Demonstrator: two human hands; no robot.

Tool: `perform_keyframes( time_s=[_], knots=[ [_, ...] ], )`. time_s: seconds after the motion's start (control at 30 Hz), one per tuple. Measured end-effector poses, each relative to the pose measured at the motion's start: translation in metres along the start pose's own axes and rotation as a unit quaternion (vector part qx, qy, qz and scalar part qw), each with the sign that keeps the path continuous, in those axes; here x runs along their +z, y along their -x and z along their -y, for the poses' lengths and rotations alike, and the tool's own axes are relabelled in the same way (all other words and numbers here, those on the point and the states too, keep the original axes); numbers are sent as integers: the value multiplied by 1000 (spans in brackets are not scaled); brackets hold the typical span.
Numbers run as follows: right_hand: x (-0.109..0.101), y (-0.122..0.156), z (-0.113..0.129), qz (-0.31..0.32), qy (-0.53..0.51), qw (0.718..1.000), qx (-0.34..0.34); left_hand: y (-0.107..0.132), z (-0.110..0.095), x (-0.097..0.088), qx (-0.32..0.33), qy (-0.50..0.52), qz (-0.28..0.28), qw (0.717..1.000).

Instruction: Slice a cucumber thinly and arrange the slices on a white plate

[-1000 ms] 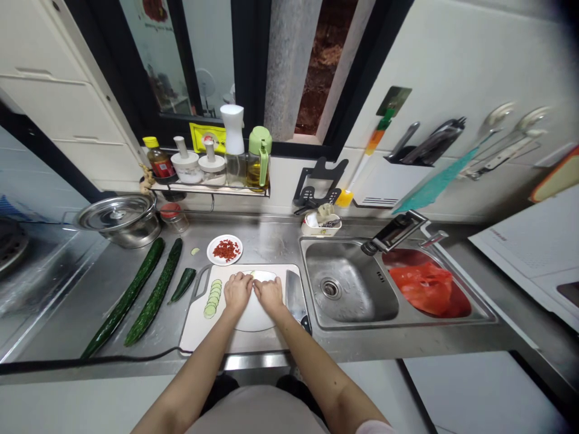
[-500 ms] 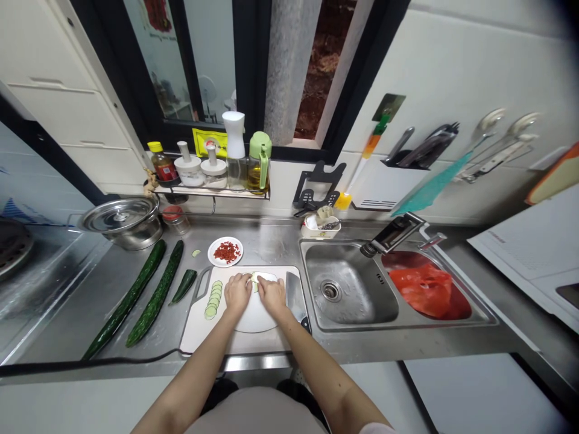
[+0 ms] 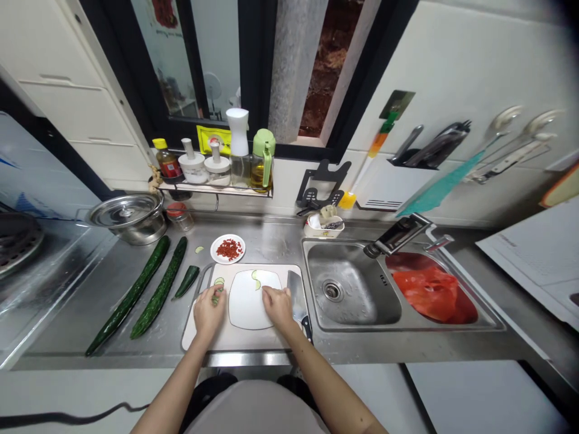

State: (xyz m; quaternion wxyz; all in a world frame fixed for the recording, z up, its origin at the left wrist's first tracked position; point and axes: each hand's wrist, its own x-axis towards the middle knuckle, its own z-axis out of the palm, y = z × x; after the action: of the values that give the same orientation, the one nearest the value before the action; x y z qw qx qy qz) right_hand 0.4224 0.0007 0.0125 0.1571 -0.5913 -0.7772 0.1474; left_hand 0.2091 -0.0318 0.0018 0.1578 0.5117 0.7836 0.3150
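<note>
A white squarish plate (image 3: 248, 310) lies on the cutting board (image 3: 283, 343), with two pale cucumber slices (image 3: 257, 280) placed near its far edge, end to end in a curve. My left hand (image 3: 208, 313) is left of the plate, its thumb and fingers closed about the row of cucumber slices (image 3: 219, 282), partly covering it. My right hand (image 3: 279, 308) hovers over the plate's right edge, fingers curled together; anything between them is hidden. A kitchen knife (image 3: 297, 295) with a black handle rests at the board's right side.
Two long cucumbers (image 3: 129, 299) (image 3: 161, 292) and a short cucumber piece (image 3: 186, 281) lie to the left. Behind the board stands a small dish of red bits (image 3: 229, 249). On the right is a steel sink (image 3: 353, 295); a lidded pot (image 3: 131, 220) stands back left.
My hands have parted from the plate's far edge. The left has moved left to the slice row, the right slightly right and nearer me. Two slices on the plate now show.
</note>
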Motion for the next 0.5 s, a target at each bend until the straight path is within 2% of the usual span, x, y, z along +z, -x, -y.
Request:
perform_keyframes(
  time_s=[0.2,0.33,0.5],
  knots=[
    [-10,16,-3,-51,-46,998,1,19,29,-25,-88,-70,56,992],
    [-11,20,-5,-66,-49,997,2,30,35,-28,-131,-117,77,981],
    [-9,21,-4,-70,-55,996,-1,30,35,-27,-142,-146,86,975]
  ],
)
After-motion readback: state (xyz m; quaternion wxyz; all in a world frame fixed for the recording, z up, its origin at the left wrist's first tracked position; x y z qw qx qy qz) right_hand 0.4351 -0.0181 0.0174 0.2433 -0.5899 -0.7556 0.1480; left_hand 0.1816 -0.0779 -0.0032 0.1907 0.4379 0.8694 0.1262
